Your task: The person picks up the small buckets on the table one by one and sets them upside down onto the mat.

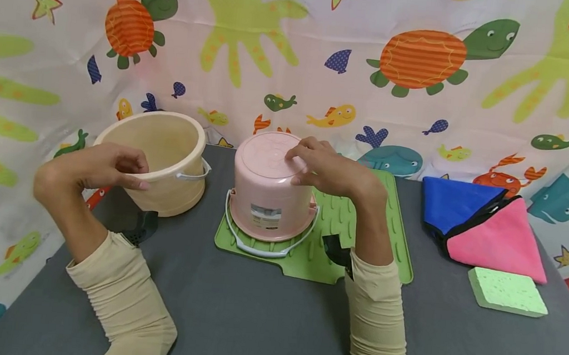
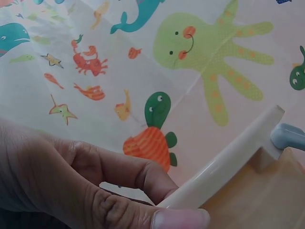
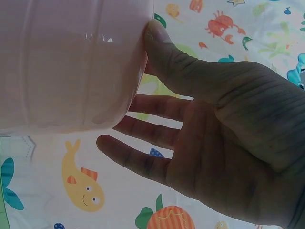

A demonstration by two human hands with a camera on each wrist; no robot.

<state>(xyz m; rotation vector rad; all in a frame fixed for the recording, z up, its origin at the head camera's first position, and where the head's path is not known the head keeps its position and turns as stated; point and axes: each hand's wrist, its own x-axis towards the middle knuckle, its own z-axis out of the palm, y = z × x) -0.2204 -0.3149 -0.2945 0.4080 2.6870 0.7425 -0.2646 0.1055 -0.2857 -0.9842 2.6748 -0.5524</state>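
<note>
Because it stands mouth-down in the head view, the pink bucket (image 1: 255, 189) seems to get steady footing from its wide rim on the green mat (image 1: 395, 231), by the middle of the tabletop's (image 1: 253, 320) far edge; its pale handle (image 1: 258, 252) lies in front, across the mat. The right grip (image 1: 332, 170) clasps the upturned base at its edge. Near the far left corner, the left grip (image 1: 112, 167) pinches the rim of the cream bucket (image 1: 180, 194), which is mouth-up. A blue-and-pink pouch (image 1: 502, 242) and green sponge (image 1: 506, 292) lie toward the right edge, apparently obstructing neither hand; a printed curtain (image 1: 293, 61) closes off the far side. The left wrist view shows thumb outside and finger inside that rim, which probably suits a narrow lip. From the right wrist, the thumb presses the pink wall while the other fingers spread beyond it, some tips hidden.
</note>
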